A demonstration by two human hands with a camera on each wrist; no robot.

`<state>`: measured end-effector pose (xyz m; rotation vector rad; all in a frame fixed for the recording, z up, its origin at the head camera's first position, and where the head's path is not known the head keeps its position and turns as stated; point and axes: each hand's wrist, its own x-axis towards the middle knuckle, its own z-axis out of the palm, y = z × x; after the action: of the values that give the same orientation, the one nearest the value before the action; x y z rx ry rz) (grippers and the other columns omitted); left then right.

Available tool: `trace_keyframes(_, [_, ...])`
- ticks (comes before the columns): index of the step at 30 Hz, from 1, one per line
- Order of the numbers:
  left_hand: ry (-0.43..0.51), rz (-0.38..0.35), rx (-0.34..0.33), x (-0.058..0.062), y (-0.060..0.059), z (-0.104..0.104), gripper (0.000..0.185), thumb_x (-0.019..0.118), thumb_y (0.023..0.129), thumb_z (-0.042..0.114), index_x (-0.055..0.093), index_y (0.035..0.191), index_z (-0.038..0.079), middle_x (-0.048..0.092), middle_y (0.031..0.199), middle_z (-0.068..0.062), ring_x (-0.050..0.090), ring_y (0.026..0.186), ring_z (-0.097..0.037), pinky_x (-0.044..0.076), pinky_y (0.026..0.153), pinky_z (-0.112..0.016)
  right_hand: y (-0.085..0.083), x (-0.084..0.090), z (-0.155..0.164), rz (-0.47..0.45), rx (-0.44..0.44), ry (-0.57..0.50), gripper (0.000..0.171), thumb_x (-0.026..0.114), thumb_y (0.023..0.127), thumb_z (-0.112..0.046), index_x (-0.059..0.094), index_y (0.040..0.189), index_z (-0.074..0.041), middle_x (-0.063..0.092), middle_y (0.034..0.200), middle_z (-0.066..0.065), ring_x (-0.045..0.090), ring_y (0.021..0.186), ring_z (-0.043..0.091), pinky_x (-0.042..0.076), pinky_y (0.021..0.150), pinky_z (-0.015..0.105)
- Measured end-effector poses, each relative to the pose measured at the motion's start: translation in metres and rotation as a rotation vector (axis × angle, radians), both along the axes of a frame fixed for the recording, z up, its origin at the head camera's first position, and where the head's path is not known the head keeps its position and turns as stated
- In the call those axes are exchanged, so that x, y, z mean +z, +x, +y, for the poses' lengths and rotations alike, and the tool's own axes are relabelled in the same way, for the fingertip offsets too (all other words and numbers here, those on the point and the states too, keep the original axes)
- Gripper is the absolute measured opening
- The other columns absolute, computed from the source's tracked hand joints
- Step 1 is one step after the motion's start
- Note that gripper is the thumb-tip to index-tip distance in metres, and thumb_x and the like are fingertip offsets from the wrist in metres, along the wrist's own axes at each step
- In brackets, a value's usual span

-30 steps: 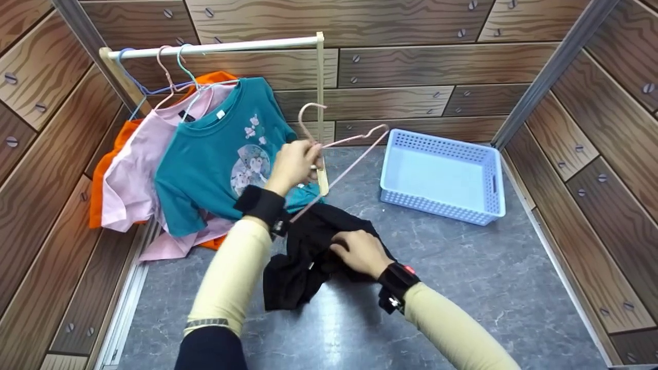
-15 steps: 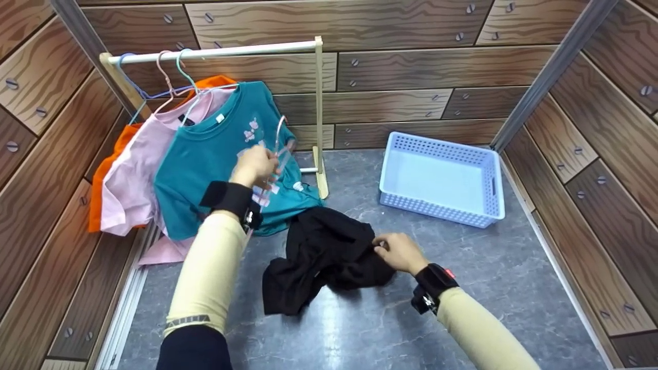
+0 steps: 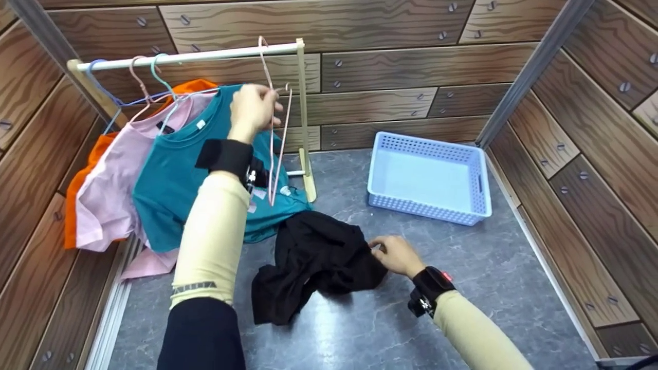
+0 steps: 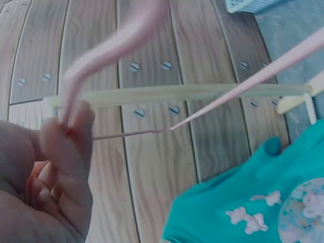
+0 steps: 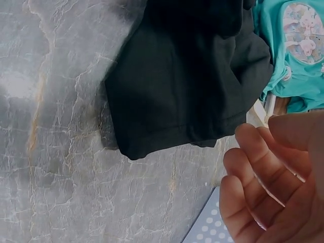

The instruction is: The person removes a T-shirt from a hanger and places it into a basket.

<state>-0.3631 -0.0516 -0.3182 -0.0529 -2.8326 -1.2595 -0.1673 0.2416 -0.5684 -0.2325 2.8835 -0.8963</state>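
Note:
My left hand [image 3: 254, 110] pinches a pink clothes hanger [image 3: 266, 65] near the base of its hook, and no garment hangs on it. Its hook is up by the white rail [image 3: 216, 54] of a small clothes rack, near the right end; whether they touch I cannot tell. Beside it a teal T-shirt [image 3: 169, 180] hangs from a mint hanger. A crumpled black garment [image 3: 321, 257] lies on the floor. At its right edge is my right hand [image 3: 398, 255], fingers loosely bent; in the right wrist view nothing is held between the fingertips [image 5: 246, 136].
Left along the rail hang a pink shirt [image 3: 110, 185] and an orange one [image 3: 72, 205]. A light blue perforated basket [image 3: 426, 205] stands on the floor [image 3: 514, 288] at right. Wood-patterned walls [image 3: 380, 72] enclose the space.
My left hand has carried the pink hanger left, then up to the rail, turning it nearly edge-on. My right hand has drawn back from atop the black garment to its right edge.

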Motion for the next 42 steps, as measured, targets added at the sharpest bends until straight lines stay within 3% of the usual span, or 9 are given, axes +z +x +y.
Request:
trace_keyframes(5, [-0.019,0.049,0.009,0.003,-0.013,0.008,0.032,0.044,0.103,0.031,0.07,0.117,0.017,0.077,0.097,-0.001,0.068,0.055,-0.006,0.053,0.053,-0.019,-0.001,-0.005,-0.001,-0.003,-0.001,-0.022,0.022,0.064,0.089,-0.008,0.071,0.109,-0.004,0.073,0.087,0.008,0.065,0.073,0.016,0.054,0.066,0.034])
trace_keyframes(12, [-0.056,0.068,0.014,-0.014,-0.03,0.02,0.033,0.044,0.103,0.033,0.073,0.113,0.019,0.077,0.09,0.0,0.06,0.048,0.0,0.048,0.068,-0.02,0.0,-0.016,-0.001,-0.038,-0.015,-0.03,0.021,0.064,0.089,-0.009,0.071,0.108,-0.004,0.071,0.086,0.007,0.062,0.075,0.015,0.052,0.067,0.034])
trace_keyframes(20, [-0.058,0.019,-0.03,-0.034,-0.027,0.011,0.037,0.039,0.103,0.026,0.074,0.103,0.014,0.076,0.086,-0.001,0.06,0.047,-0.007,0.049,0.051,-0.023,-0.002,-0.022,-0.015,-0.041,0.021,-0.044,0.019,0.065,0.088,-0.008,0.071,0.105,-0.002,0.07,0.087,0.01,0.061,0.076,0.017,0.052,0.069,0.036])
trace_keyframes(24, [-0.059,-0.007,-0.049,-0.044,-0.022,0.001,0.035,0.041,0.102,0.024,0.074,0.102,0.012,0.075,0.082,-0.003,0.057,0.044,-0.004,0.049,0.049,-0.021,-0.008,-0.026,-0.022,-0.029,0.037,-0.038,0.018,0.065,0.088,-0.008,0.071,0.105,-0.002,0.07,0.084,0.009,0.062,0.074,0.017,0.052,0.067,0.034])
trace_keyframes(27, [-0.056,-0.066,-0.06,-0.055,-0.018,-0.009,0.032,0.043,0.102,0.024,0.071,0.109,0.01,0.075,0.085,-0.006,0.059,0.047,-0.005,0.048,0.047,-0.02,-0.014,-0.028,-0.029,-0.008,0.01,-0.036,0.022,0.066,0.088,-0.008,0.067,0.109,-0.001,0.069,0.09,0.011,0.063,0.081,0.022,0.053,0.074,0.04])
trace_keyframes(32, [-0.112,-0.149,-0.068,-0.08,-0.003,-0.029,0.033,0.042,0.101,0.021,0.071,0.108,0.008,0.076,0.09,-0.009,0.058,0.047,-0.004,0.047,0.048,-0.019,-0.019,-0.034,-0.047,0.026,-0.014,-0.001,0.043,0.07,0.088,-0.019,0.059,0.127,-0.006,0.057,0.124,0.021,0.058,0.113,0.04,0.048,0.096,0.056])
trace_keyframes(36, [-0.189,-0.183,-0.099,-0.106,0.014,-0.038,0.033,0.042,0.099,0.02,0.074,0.098,0.009,0.077,0.088,-0.008,0.058,0.046,-0.003,0.048,0.05,-0.019,-0.016,-0.042,-0.065,-0.045,0.052,0.103,0.056,0.072,0.085,-0.03,0.054,0.137,-0.017,0.039,0.147,0.023,0.044,0.129,0.048,0.047,0.094,0.063])
trace_keyframes(39, [-0.198,-0.234,-0.116,-0.124,0.027,-0.042,0.033,0.042,0.1,0.02,0.073,0.095,0.008,0.076,0.089,-0.01,0.058,0.047,-0.005,0.049,0.049,-0.02,-0.012,-0.05,-0.078,-0.117,0.081,0.201,0.045,0.073,0.082,-0.028,0.061,0.124,-0.016,0.03,0.155,0.021,0.038,0.135,0.047,0.051,0.087,0.062])
trace_keyframes(42, [-0.184,-0.302,-0.137,-0.138,0.038,-0.043,0.032,0.042,0.101,0.019,0.071,0.095,0.007,0.075,0.091,-0.013,0.06,0.048,-0.008,0.05,0.047,-0.022,-0.011,-0.058,-0.087,-0.107,0.063,0.266,0.022,0.076,0.075,-0.021,0.065,0.093,-0.013,0.04,0.148,0.018,0.045,0.129,0.043,0.054,0.078,0.055])
